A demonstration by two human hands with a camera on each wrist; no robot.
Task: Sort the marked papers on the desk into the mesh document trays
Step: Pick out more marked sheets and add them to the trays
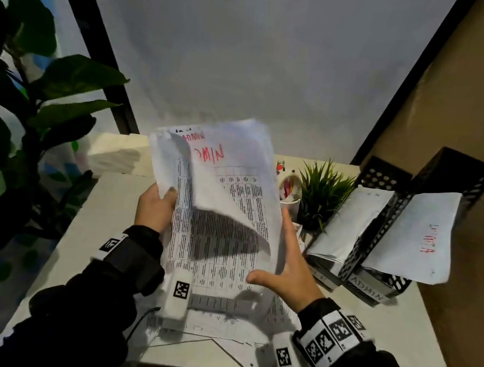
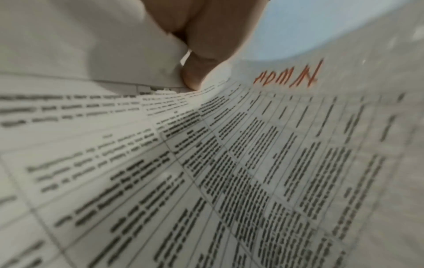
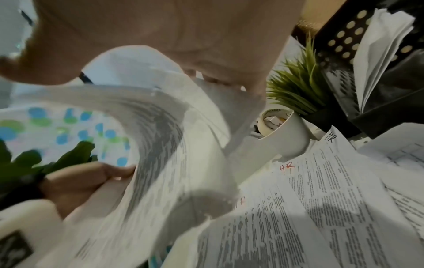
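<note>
— Wrist bands (image 1: 334,337) sit closest to us. What is our left hand (image 1: 152,208) doing?
— Its grip is clamped on the left edge of the sheaf (image 1: 216,226), raised above the worktop (image 1: 416,345); red "ADMIN" marks the top.
— And our right hand (image 1: 288,269)?
— Its fingers are straight and apart, against the sheaf's right edge, where one sheet (image 1: 234,188) curls over.
— Beyond that?
— Loose papers (image 3: 321,208) marked "HR" lie beneath. To our right stand a cup (image 1: 290,189), a small plant (image 1: 324,191) and two trays (image 1: 382,232), both holding paper.

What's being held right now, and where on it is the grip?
The left hand grips the ADMIN papers by their left edge; the right hand is open against their right side.
</note>
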